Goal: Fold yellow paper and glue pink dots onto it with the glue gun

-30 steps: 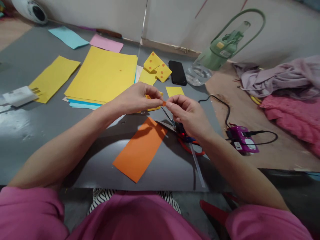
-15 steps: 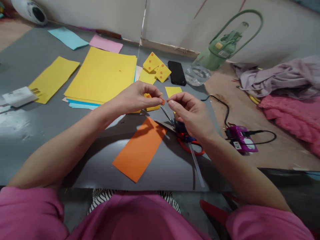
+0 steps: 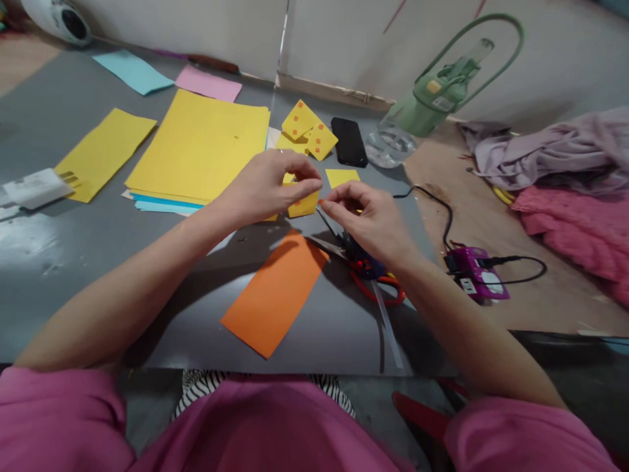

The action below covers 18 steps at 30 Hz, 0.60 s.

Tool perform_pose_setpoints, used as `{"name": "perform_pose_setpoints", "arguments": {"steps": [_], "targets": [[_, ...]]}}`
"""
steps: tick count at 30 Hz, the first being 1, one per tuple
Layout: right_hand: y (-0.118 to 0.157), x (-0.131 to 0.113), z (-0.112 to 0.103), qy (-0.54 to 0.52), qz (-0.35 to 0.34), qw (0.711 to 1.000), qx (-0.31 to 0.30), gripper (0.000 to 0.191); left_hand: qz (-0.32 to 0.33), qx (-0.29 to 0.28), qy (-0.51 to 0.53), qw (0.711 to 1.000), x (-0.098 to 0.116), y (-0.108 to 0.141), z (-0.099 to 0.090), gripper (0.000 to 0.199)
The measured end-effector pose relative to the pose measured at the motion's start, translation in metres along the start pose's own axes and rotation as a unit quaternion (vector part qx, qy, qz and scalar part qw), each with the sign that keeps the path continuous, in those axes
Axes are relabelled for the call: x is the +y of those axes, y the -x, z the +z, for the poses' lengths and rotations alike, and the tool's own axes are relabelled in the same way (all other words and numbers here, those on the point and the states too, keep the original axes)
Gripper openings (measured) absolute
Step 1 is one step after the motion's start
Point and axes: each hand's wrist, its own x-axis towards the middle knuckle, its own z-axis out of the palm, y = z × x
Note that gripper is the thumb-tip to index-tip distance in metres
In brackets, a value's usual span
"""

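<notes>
My right hand (image 3: 366, 213) pinches a tiny orange paper piece (image 3: 321, 202) between thumb and forefinger. Just left of it, my left hand (image 3: 275, 180) has thumb and forefinger slightly apart, with nothing visible between them. Beneath the left fingertips lies a yellow paper square (image 3: 303, 207) with orange marking, partly covered by the hand. Scissors with red handles (image 3: 393, 301) rest under my right hand, beside a dark blue tool mostly hidden there. A translucent stick (image 3: 388, 324) extends from it toward the table edge. An orange paper strip (image 3: 275, 295) lies in front.
Yellow sheets (image 3: 196, 147) are stacked at left. Behind the hands are yellow squares with orange dots (image 3: 322, 141), a plain yellow square (image 3: 343, 177), a black phone (image 3: 349, 142) and a green-topped bottle (image 3: 417, 111). A purple power strip (image 3: 476, 272) with cables sits right.
The tiny orange piece has passed from my left fingertips to my right ones. My left thumb and forefinger have parted and drawn slightly up; my right hand has shifted a little left.
</notes>
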Motion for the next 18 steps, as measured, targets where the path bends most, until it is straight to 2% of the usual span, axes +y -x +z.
{"name": "perform_pose_setpoints", "arguments": {"steps": [3,6,10,18], "targets": [[-0.008,0.007,0.004,0.144,-0.003,0.987,-0.070,0.006,-0.006,0.051,-0.115,0.992,-0.011,-0.003,0.001,0.026],[-0.014,0.009,0.011,0.228,0.000,0.969,-0.092,0.007,-0.028,0.043,-0.170,0.984,-0.022,-0.006,0.005,0.029],[-0.017,0.006,0.019,0.254,-0.002,0.963,-0.092,0.010,-0.053,0.018,-0.182,0.982,-0.030,-0.009,0.007,0.033],[-0.020,0.004,0.022,0.287,0.006,0.953,-0.093,0.010,-0.058,-0.011,-0.195,0.979,-0.028,-0.011,0.006,0.033]]}}
